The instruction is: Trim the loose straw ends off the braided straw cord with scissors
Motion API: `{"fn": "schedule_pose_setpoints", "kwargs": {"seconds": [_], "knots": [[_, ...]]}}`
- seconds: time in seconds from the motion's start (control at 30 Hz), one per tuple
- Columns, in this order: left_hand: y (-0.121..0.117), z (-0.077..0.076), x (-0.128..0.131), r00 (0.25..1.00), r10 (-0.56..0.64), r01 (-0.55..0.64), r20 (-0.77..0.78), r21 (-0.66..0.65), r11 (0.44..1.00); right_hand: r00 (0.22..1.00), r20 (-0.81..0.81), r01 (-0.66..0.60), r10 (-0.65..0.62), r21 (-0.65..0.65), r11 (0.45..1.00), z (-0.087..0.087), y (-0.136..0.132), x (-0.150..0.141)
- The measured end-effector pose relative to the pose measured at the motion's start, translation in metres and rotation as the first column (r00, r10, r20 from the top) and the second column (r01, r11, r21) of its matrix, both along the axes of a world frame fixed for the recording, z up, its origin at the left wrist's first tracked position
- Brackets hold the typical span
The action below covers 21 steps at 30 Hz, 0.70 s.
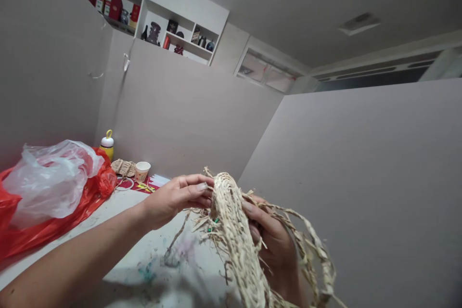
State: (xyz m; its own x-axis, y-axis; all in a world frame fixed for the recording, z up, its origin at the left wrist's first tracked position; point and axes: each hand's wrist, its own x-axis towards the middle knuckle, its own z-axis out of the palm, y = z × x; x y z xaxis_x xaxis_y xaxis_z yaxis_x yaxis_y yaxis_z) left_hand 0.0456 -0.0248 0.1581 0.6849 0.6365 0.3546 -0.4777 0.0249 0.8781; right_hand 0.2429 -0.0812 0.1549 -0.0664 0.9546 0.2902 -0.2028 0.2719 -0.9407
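Observation:
A long woven straw piece [236, 236] with a rounded end stands tilted in front of me, loose straw ends sticking out along its left side. My right hand [276, 238] is closed around its right edge, thumb on the woven face and the other fingers mostly hidden behind. A braided straw cord [321, 260] loops out past that hand to the right. At the upper left edge, my left hand [180, 197] has its fingers closed together against the rim; the fingertips are partly hidden by the straw.
On the stained white table [144, 245] lie a red plastic bag [97, 197] and a clear plastic bag [54, 178]. Behind are a yellow bottle [107, 144], a flat woven piece [123, 167] and a paper cup [142, 171]. Grey partitions [180, 115] enclose the table.

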Motion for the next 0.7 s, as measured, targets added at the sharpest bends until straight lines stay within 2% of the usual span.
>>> {"fn": "schedule_pose_setpoints", "kwargs": {"seconds": [0.1, 0.2, 0.3, 0.4, 0.57, 0.7], "knots": [[0.000, -0.001, 0.001, 1.000, 0.009, -0.010, -0.012, -0.025, 1.000, 0.998, -0.062, -0.025, 0.020, -0.080, 0.996, -0.001, 0.002, 0.002], [0.000, -0.001, 0.001, 0.999, 0.049, -0.049, 0.005, 0.071, 0.996, 0.998, -0.057, 0.007, -0.010, -0.049, 0.999, -0.003, 0.000, -0.002], [-0.001, 0.000, 0.001, 0.977, 0.208, -0.213, 0.046, 0.138, 0.967, 0.998, -0.043, 0.049, -0.049, -0.008, 0.999, -0.002, -0.004, -0.008], [-0.003, 0.002, 0.001, 0.937, 0.345, -0.349, 0.053, 0.084, 0.934, 0.992, 0.013, 0.124, -0.124, 0.049, 0.991, 0.003, -0.005, -0.011], [-0.010, 0.003, 0.002, 0.969, 0.244, -0.246, 0.040, 0.055, 0.968, 0.955, 0.164, 0.225, -0.247, 0.142, 0.964, 0.005, -0.005, -0.014], [-0.015, 0.002, 0.004, 0.985, 0.172, -0.173, 0.015, 0.014, 0.985, 0.915, 0.148, 0.346, -0.375, 0.187, 0.919, -0.001, -0.007, -0.021]]}}
